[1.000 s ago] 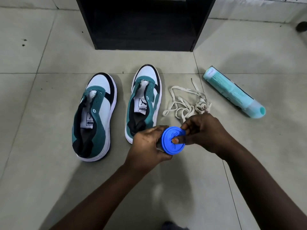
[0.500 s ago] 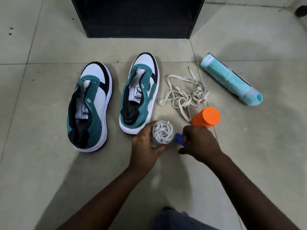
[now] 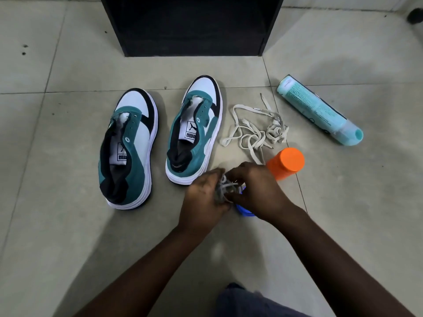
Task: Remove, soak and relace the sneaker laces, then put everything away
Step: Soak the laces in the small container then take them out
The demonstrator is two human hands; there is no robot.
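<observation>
Two teal, white and black sneakers stand side by side on the tiled floor with no laces in them, the left sneaker and the right sneaker. My left hand grips a small clear jar with a white lace bundled inside. The fingers of my right hand are at the jar's mouth and pinch that lace. The jar's blue lid lies on the floor under my right hand. A loose pile of off-white laces lies right of the sneakers.
An orange-capped container stands just behind my right hand. A teal spray can lies on its side at the right. A black open cabinet stands at the back. My knee shows at the bottom edge.
The blue lid came off the jar and now lies on the floor. My right hand let go of it and moved to the jar's mouth, onto the lace.
</observation>
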